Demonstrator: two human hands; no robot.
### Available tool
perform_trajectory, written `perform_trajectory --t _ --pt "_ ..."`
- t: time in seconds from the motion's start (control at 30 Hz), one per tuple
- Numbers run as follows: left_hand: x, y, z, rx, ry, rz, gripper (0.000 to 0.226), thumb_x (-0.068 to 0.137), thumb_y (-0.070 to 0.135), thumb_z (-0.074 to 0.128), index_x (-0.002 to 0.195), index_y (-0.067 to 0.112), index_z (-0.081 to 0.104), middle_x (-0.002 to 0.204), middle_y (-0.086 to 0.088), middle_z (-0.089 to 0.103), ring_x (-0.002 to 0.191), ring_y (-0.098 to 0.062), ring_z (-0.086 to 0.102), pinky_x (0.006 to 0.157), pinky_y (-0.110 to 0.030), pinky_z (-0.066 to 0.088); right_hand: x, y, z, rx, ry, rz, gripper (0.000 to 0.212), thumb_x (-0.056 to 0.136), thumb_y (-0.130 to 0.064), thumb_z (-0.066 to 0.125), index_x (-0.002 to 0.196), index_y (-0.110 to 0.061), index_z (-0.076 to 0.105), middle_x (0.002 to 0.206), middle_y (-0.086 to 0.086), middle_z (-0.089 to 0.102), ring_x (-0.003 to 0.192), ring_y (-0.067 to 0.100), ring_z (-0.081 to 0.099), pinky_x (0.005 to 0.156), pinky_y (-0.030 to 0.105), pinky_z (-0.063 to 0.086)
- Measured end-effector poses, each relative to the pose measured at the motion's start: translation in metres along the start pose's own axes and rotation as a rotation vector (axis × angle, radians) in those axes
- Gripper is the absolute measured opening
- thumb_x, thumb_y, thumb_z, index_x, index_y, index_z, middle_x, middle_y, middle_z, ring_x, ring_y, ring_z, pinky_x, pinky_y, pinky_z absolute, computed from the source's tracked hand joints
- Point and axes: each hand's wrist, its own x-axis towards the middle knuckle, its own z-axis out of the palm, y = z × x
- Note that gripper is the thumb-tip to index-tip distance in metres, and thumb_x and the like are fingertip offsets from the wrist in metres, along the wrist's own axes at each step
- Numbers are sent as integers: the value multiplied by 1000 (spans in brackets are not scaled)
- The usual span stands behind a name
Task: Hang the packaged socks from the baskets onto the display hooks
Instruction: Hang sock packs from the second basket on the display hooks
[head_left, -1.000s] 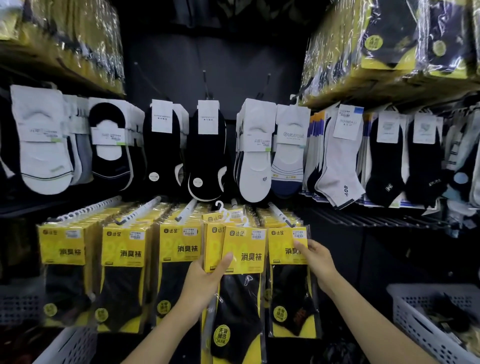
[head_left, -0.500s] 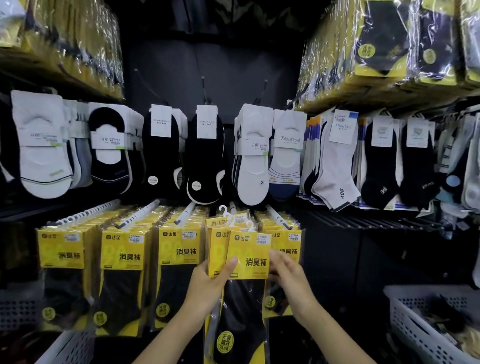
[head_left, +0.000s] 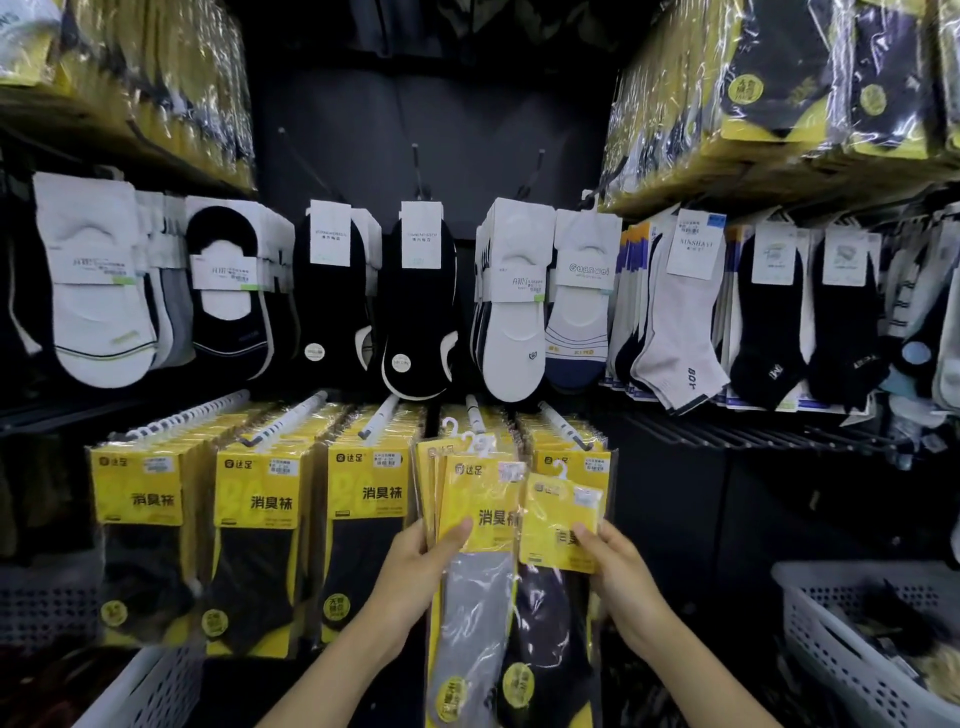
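Far left, three full rows of yellow packs (head_left: 137, 488) hang from white hooks (head_left: 283, 422), packed tight to the tips. Near left corner, a white basket (head_left: 150, 686), contents hidden. My left hand (head_left: 415, 566) is closed around a fanned stack (head_left: 470, 499) of sock packs, thumb across the front face, fingers behind; their small white hangers (head_left: 470, 441) stand up at the top edge, just below and in front of the fourth hook (head_left: 475, 413). My right hand (head_left: 618, 566) pinches a single pack (head_left: 563, 519) by its yellow card, thumb on front, the pack tilted a little and peeled off the right side of the stack. Its long axis runs top to bottom, hanger (head_left: 561, 470) uppermost, sock end hanging down toward me. The fifth hook (head_left: 563, 427) lies up and away from this pack, slightly right of the stack, its tip pointing at me and already carrying packs. Judgement: the right hand is the nearer one to that hook; the pack needs lifting and pushing away so the hanger loop meets the tip. Risk: the loop is small and could miss. Far right, a second basket (head_left: 831, 644) holds more packs.
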Motion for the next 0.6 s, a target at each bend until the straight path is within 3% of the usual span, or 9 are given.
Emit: perform_trajectory --t 0.1,0.17,0.3,0.5,0.6 --pt "3 0 -5 2 92 45 12 84 30 67 95 24 68 80 19 73 73 5 67 54 -7 47 6 -5 -20 46 180 -32 17 98 -15 50 106 -13 65 93 5 75 83 19 72 68 30 52" --pt "6 1 -7 -13 134 50 13 82 30 69 95 25 68 81 16 74 75 2 68 59 -12 48 15 -12 -30 40 253 -68 16 98 -14 50 103 -14 64 92 4 74 82 18 70 66 30 51" --pt "9 3 -9 -42 169 59 18 81 28 71 97 21 69 84 12 75 77 -2 70 57 -10 48 30 -25 -34 -107 194 -187 16 97 -12 51 101 -22 63 100 -2 70 93 14 66 78 27 50" --pt "10 4 -7 -62 158 46 19 82 27 70 100 20 68 85 9 75 77 -3 70 54 -10 49 54 -26 -34 -243 89 -160 16 97 -12 52 105 -21 62 101 -5 70 92 9 67 72 18 49" --pt "9 5 -6 -66 157 44 19 82 27 70 100 20 68 85 9 75 77 -3 70 56 -11 49 67 -18 -36 -287 142 -125 12 94 -17 58 105 -15 64 101 -1 70 88 9 66 71 18 49"
